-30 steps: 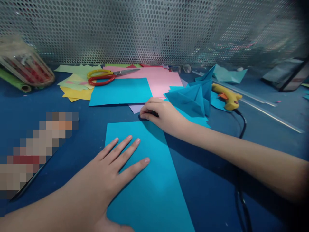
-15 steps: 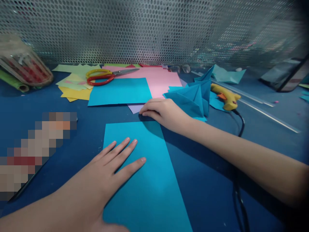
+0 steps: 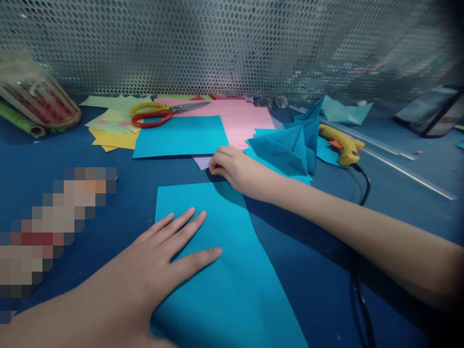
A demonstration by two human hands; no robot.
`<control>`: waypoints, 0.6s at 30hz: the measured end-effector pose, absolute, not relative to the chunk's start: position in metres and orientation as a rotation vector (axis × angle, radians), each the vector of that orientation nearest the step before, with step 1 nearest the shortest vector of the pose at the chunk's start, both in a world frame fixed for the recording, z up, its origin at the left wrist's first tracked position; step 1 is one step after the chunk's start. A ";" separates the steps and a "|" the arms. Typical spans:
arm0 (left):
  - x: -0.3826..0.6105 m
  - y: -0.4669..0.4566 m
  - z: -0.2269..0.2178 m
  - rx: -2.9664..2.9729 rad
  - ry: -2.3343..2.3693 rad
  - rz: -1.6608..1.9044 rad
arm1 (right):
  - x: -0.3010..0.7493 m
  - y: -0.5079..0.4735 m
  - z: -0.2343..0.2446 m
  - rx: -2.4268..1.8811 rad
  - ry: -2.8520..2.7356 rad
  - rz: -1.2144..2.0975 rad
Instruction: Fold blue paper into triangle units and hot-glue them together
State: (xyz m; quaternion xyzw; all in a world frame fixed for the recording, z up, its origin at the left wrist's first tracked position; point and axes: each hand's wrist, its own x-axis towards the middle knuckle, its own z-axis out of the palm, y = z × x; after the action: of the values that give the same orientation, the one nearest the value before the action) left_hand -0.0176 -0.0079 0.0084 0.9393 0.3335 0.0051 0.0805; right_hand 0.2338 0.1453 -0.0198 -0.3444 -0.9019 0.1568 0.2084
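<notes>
A long sheet of bright blue paper (image 3: 232, 285) lies before me, its right edge bowed outward toward the bottom of the view. My left hand (image 3: 163, 256) rests on the sheet's left part, fingers stretched and spread. Just past the far edge of the sheet is my right hand (image 3: 232, 166), its fingers curled closed; whether anything is inside them is hidden. A second, smaller blue sheet (image 3: 181, 137) lies beyond that hand, partly over a pink sheet (image 3: 250, 121). To the hand's right stands a folded blue paper shape (image 3: 286, 147) with pointed tips.
Scissors (image 3: 154, 116) with yellow and red handles lie on the papers. A yellow glue gun (image 3: 344, 147) trails a black cord at right, near clear sticks (image 3: 409, 174). A clear jar (image 3: 43, 96) stands far left, and a perforated metal panel (image 3: 188, 48) backs the table.
My right hand's fingers have curled inward from a straighter pinch. The near part of the long blue sheet has shifted right and its right edge now bends. My left thumb has dropped slightly nearer.
</notes>
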 end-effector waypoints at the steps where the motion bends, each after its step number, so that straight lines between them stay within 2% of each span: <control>1: -0.017 -0.009 0.008 2.797 1.029 0.028 | 0.234 0.145 -0.020 -0.955 -2.520 0.445; 14: -0.023 -0.009 0.011 2.479 1.048 0.524 | 0.243 0.144 -0.007 -1.047 -2.446 0.667; 18: -0.027 -0.009 0.007 2.471 1.186 0.561 | 0.245 0.143 -0.006 -1.023 -2.408 0.758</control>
State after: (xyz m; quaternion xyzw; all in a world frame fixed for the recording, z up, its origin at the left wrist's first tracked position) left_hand -0.0274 -0.0087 0.0065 0.8702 0.4178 0.1975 0.1709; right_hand 0.2452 0.1435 -0.0056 -0.3673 -0.8648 0.2721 0.2076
